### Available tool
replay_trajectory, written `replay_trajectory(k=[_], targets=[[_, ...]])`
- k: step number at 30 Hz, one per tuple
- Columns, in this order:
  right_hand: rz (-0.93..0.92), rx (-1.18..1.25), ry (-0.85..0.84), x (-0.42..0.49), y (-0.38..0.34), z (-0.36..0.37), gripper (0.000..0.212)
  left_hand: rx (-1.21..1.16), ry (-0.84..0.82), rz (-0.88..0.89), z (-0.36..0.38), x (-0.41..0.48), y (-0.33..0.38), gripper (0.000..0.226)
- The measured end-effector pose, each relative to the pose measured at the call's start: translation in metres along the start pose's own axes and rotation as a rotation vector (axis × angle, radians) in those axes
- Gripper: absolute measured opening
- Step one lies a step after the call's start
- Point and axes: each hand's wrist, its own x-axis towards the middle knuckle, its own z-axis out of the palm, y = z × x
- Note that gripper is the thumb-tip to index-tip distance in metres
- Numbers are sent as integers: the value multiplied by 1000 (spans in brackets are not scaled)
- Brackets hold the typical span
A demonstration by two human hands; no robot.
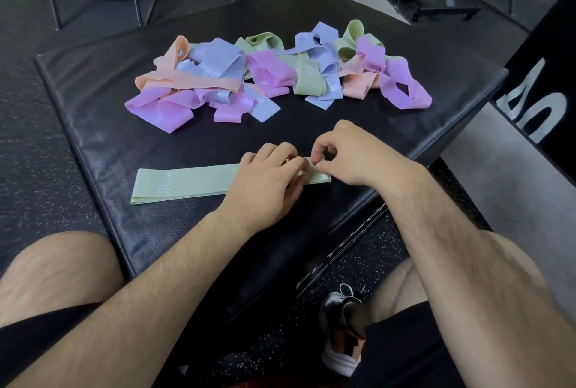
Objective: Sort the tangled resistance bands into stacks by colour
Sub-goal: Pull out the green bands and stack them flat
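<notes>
Black padded mat [124,144] on a speckled rubber gym floor [37,169], seen from the head camera of a seated person whose two bare knees frame the near corner. One green band [187,183], printed "30 LB" near its left end, lies flat and straightened on the near part of the mat, apart from the rest. Both hands work at its right end. The left hand [268,185] lies across the band with its fingers curled down onto it, and the right hand [346,153] pinches the band's tip between thumb and forefinger, the other fingers tucked in. The two hands are almost touching.

Farther back on the mat, well apart from the flat band, sits one tangled pile [274,72] of bands in four colours: purple, blue, green and peach. Peach shows in two places, at the left [193,79] and toward the right [358,82]. Purple loops spill out at both ends of the heap and in the middle. Green appears in three spots along the back and centre. The bands are knotted through each other, so how many there are of each colour cannot be counted.

One shoe [339,341], dark with a white sole, rests on the floor beside the mat's near edge.
</notes>
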Motion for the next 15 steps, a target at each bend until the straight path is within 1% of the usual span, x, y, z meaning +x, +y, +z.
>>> replay_trajectory(k=[6,8,11,15], targets=[[19,-70,14,-2,-6,1,23,2,-5,11,1,1,1,23],[29,-103,24,-5,-9,1,21,-5,-18,7,0,2,0,23],[23,-182,24,-8,-15,-2,12,-20,-48,-9,-3,3,1,25],[12,-256,42,-11,-22,-1,12,-111,-88,-50,-5,4,-4,20]])
